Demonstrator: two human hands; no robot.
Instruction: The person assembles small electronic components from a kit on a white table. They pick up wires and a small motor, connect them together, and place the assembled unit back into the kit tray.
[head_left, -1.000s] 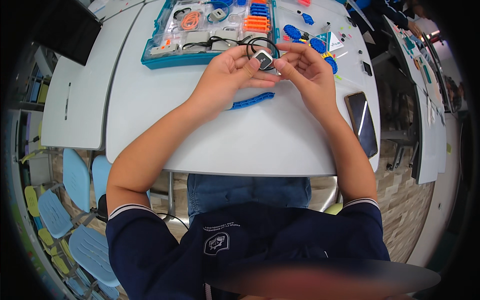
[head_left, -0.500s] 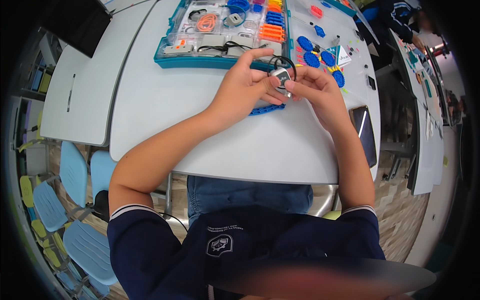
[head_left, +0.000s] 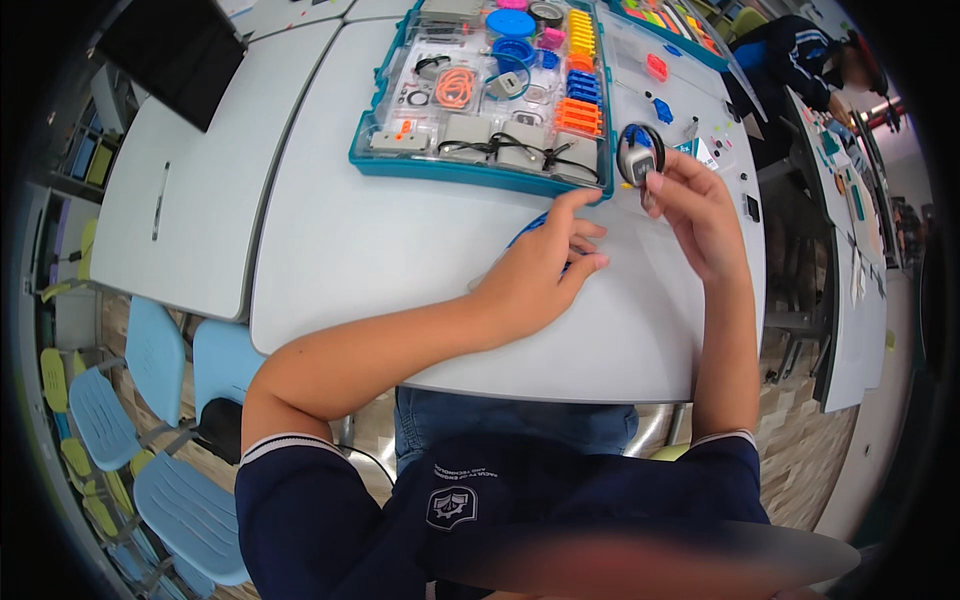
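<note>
My right hand (head_left: 702, 212) pinches a small grey-and-white electronic module with a looped black cable (head_left: 640, 160), raised just off the right corner of the kit box. Lower and to the left, my left hand (head_left: 545, 262) has its fingers apart and nothing visible gripped in them. A blue toothed plastic strip (head_left: 525, 231) lies on the table beneath that hand, mostly covered by it; whether the fingers touch it I cannot tell. Blue gears behind the module are largely hidden by the cable and my right hand.
A teal-edged kit box (head_left: 470, 180) holds cables, blue wheels and orange and yellow parts. Loose small pieces lie right of it, with a red part (head_left: 656, 68). A dark monitor (head_left: 170, 60) stands at left. Blue chairs (head_left: 190, 510) are below. Another person (head_left: 790, 60) works at far right.
My hands have parted. The right hand has carried the module and its cable to the right, while the left has let go and come down over the blue strip. The view has shifted slightly.
</note>
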